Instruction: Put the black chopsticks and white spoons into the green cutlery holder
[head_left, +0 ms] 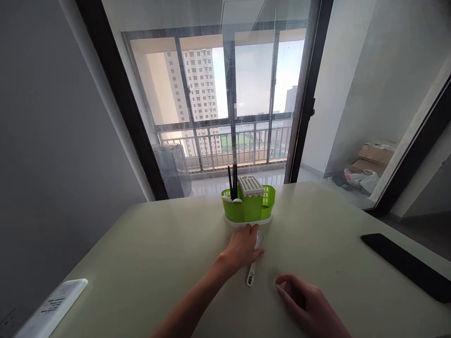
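My left hand (244, 246) reaches over a white spoon (251, 276) lying on the table, with its thumb and fingers spread apart on either side of the spoon's bowl. The fingertips are close to the white base of a green plastic cutlery caddy (246, 210). Black chopsticks (234, 180) stand in the caddy's left part, where white spoon ends (232, 200) show at the rim. A white slotted rack (251, 185) sits on top of the caddy. Close to the spoon's handle, on the right, my right hand (305, 300) rests with curled fingers and thumb nearly meeting, nothing visible in it.
The pale green table (158, 253) reaches to a sliding glass door. A long black flat object (405, 265) lies along the right edge. On the left edge is a white box-like item (56, 305) with printing. Boxes (375, 159) and plastic bags lie on the floor beyond.
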Tool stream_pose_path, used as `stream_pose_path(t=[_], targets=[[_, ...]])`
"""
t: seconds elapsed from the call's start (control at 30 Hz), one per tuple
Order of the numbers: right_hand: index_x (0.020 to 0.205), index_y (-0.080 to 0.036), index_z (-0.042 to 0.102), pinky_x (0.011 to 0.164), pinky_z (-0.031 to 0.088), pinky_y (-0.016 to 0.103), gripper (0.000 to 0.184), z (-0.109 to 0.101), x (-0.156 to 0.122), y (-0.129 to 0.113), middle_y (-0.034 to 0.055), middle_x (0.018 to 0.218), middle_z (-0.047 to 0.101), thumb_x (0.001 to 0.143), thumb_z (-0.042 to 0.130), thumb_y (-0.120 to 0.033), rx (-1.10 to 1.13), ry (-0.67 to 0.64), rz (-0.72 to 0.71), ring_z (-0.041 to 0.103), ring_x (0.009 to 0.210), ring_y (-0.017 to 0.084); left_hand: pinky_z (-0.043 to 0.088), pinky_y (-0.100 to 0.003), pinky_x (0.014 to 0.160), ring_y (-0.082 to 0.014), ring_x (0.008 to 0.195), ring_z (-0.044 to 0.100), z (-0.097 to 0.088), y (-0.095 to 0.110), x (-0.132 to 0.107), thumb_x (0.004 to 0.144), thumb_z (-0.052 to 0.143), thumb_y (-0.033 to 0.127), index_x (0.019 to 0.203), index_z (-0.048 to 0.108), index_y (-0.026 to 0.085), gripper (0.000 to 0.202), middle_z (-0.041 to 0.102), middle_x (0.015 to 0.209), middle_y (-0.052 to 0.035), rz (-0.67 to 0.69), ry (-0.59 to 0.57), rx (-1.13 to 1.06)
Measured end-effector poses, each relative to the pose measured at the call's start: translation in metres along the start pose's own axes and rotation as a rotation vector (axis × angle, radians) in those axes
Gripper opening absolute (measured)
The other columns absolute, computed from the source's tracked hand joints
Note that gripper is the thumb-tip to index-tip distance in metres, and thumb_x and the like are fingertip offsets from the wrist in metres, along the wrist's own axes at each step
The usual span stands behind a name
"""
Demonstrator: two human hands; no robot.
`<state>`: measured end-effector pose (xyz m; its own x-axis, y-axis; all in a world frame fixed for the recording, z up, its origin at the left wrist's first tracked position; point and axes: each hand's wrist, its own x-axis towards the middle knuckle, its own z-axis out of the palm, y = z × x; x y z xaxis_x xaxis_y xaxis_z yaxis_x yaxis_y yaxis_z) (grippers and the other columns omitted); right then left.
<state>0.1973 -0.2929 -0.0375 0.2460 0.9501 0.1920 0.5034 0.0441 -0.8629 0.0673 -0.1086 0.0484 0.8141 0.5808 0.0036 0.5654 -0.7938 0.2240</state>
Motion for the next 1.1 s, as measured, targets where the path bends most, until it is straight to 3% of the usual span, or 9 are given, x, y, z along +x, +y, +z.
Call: stream_pose_path(t=[0.23, 0.43, 0.53, 0.67, 0.73, 0.8, 0.93, 1.1], targets=[[0.098, -0.023, 0.069, 0.054, 0.041, 0.022, 0.042, -0.001, 0.001, 0.002, -0.0033, 0.065, 0.052, 0.096, 0.05, -0.06, -0.026, -0.016, -0.011, 0.048, 0.056, 0.013, 0.054, -0.049, 0.087, -0.0395, 0.102, 0.071, 0.003, 0.009, 0.001, 0.088, 0.064, 0.028, 0.128, 0.06, 0.015, 0.042, 0.074, 0.112, -0.0188, 0.011, -0.042, -0.062], [0.099, -0.023, 0.069, 0.055, 0.04, 0.023, 0.038, -0.002, 0.001, 0.004, -0.0038, 0.065, 0.051, 0.097, 0.05, -0.056, -0.049, -0.027, -0.015, 0.048, 0.057, 0.014, 0.053, -0.031, 0.073, -0.0251, 0.084, 0.073, 0.006, 0.007, 0.003, 0.089, 0.064, 0.03, 0.101, 0.075, 0.021, 0.018, 0.079, 0.093, -0.0061, 0.054, -0.093, -0.219], [0.102, -0.023, 0.069, 0.055, 0.04, 0.023, 0.037, -0.001, 0.001, 0.003, -0.0041, 0.066, 0.052, 0.097, 0.05, -0.055, -0.025, -0.02, -0.001, 0.049, 0.058, 0.014, 0.051, -0.024, 0.067, -0.0179, 0.077, 0.071, 0.005, 0.009, 0.005, 0.089, 0.068, 0.037, 0.106, 0.074, 0.022, 0.024, 0.078, 0.088, -0.0015, 0.091, -0.117, -0.42], [0.112, -0.024, 0.067, 0.057, 0.043, 0.023, 0.042, 0.0, 0.0, 0.001, -0.0036, 0.069, 0.059, 0.096, 0.052, -0.06, 0.049, 0.071, 0.04, 0.053, 0.059, 0.014, 0.053, -0.027, 0.064, -0.0161, 0.063, 0.067, -0.001, 0.02, 0.004, 0.084, 0.073, 0.054, 0.099, 0.07, 0.017, 0.04, 0.067, 0.067, 0.0013, 0.096, -0.168, -0.943], [0.115, -0.025, 0.066, 0.058, 0.045, 0.023, 0.045, 0.0, 0.001, 0.001, -0.0033, 0.069, 0.061, 0.096, 0.05, -0.062, 0.063, 0.075, 0.042, 0.056, 0.06, 0.015, 0.055, -0.03, 0.067, -0.0167, 0.065, 0.067, -0.007, 0.028, 0.002, 0.079, 0.077, 0.06, 0.096, 0.068, 0.016, 0.048, 0.067, 0.073, -0.0004, 0.102, -0.162, -1.142], [0.106, -0.024, 0.067, 0.059, 0.046, 0.023, 0.044, -0.002, 0.002, 0.0, -0.0023, 0.069, 0.063, 0.098, 0.046, -0.063, 0.051, 0.046, 0.027, 0.058, 0.062, 0.016, 0.058, -0.033, 0.07, -0.0169, 0.068, 0.068, -0.013, 0.034, 0.0, 0.075, 0.081, 0.06, 0.095, 0.067, 0.015, 0.051, 0.067, 0.081, -0.0025, 0.127, -0.145, -1.292], [0.076, -0.023, 0.059, 0.064, 0.047, 0.022, 0.05, -0.005, 0.004, 0.0, 0.0006, 0.07, 0.066, 0.1, 0.04, -0.062, 0.002, 0.011, -0.011, 0.059, 0.066, 0.016, 0.059, -0.035, 0.068, -0.016, 0.065, 0.066, -0.021, 0.035, 0.0, 0.071, 0.085, 0.059, 0.09, 0.067, 0.014, 0.052, 0.066, 0.08, -0.003, 0.136, -0.122, -1.38], [0.076, -0.023, 0.062, 0.062, 0.048, 0.022, 0.051, -0.004, 0.004, 0.0, 0.0009, 0.068, 0.065, 0.101, 0.04, -0.061, -0.034, 0.055, -0.039, 0.058, 0.063, 0.016, 0.056, -0.029, 0.06, -0.0138, 0.061, 0.064, -0.03, 0.02, 0.005, 0.077, 0.077, 0.065, 0.103, 0.068, 0.014, 0.058, 0.068, 0.077, -0.0035, 0.141, -0.045, -1.246]])
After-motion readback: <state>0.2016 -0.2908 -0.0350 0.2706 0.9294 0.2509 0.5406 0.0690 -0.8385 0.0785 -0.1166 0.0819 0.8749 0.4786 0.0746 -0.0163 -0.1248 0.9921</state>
